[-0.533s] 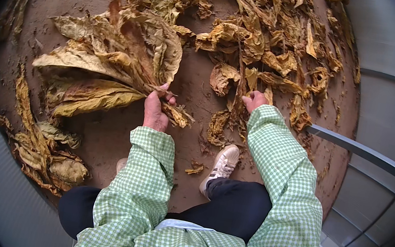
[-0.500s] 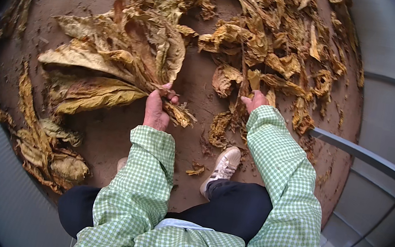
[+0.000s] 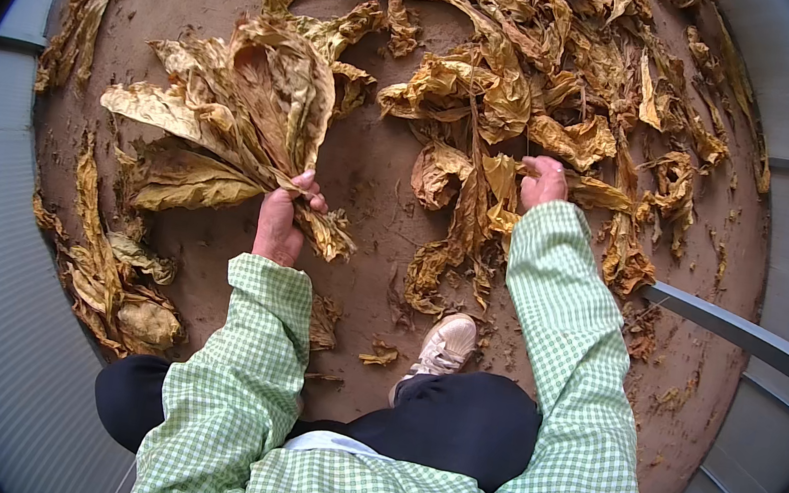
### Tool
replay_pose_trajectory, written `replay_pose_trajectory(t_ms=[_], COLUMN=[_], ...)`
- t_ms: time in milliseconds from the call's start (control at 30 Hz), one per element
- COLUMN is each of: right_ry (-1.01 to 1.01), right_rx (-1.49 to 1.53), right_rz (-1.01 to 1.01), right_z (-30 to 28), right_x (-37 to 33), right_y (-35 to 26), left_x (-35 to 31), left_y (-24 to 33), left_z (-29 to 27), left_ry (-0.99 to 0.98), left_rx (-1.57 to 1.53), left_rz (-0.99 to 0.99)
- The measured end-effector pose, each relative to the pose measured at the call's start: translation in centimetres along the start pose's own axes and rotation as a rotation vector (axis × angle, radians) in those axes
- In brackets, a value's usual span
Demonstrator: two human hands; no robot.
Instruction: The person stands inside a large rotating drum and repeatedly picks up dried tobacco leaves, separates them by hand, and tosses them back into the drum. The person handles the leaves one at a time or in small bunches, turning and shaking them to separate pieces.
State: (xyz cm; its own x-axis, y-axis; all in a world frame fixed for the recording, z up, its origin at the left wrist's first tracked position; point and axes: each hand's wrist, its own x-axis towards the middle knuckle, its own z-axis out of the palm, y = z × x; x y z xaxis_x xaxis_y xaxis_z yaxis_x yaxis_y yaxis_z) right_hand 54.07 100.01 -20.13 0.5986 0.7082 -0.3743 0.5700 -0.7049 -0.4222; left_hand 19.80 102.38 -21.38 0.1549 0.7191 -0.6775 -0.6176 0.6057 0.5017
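My left hand point(image 3: 283, 221) is closed around the stem ends of a fanned bundle of dried tobacco leaves point(image 3: 275, 94). The broad, wrinkled, yellow-brown blades spread up and to the left, and the short stem ends stick out to the right of my fist. My right hand point(image 3: 545, 182) is closed at the near edge of the leaf pile, its fingers pinching a yellowish dried leaf point(image 3: 502, 179). Part of that leaf is hidden by the fingers and by neighbouring leaves.
A large heap of loose dried leaves point(image 3: 579, 81) covers the far and right side of the brown floor point(image 3: 367, 152). More leaves point(image 3: 111, 287) lie at the left edge. A grey metal bar point(image 3: 746, 331) juts in from the right, and my shoe point(image 3: 446, 345) stands near the middle.
My right hand has moved slightly right and farther off, along the leaf pile. My left hand, still gripping the bundle, has shifted a little left and nearer, and the whole view has shifted somewhat.
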Motion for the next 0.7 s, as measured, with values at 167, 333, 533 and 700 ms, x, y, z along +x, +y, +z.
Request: replay_pose_trajectory(t_ms=[167, 333, 533, 700], right_ry=[-0.172, 0.028, -0.272, -0.539], right_rx=[-0.094, 0.615, -0.629, -0.941], right_rz=[-0.112, -0.050, 0.412, 0.533], right_z=[1.6, -3.5, -9.8, -10.1], right_x=[4.1, -2.0, -12.9, -13.7], right_y=[3.3, 3.8, 22.1, 22.8], left_x=[-0.8, -0.2, 1.8, 2.1], left_y=[-1.1, -1.1, -3.2, -3.6], left_z=[-0.4, -0.9, 0.0, -1.2], left_ry=[0.033, 0.054, 0.027, 0.066], left_rx=[0.038, -0.004, -0.038, -0.016], left_rz=[-0.052, -0.052, -0.078, -0.051])
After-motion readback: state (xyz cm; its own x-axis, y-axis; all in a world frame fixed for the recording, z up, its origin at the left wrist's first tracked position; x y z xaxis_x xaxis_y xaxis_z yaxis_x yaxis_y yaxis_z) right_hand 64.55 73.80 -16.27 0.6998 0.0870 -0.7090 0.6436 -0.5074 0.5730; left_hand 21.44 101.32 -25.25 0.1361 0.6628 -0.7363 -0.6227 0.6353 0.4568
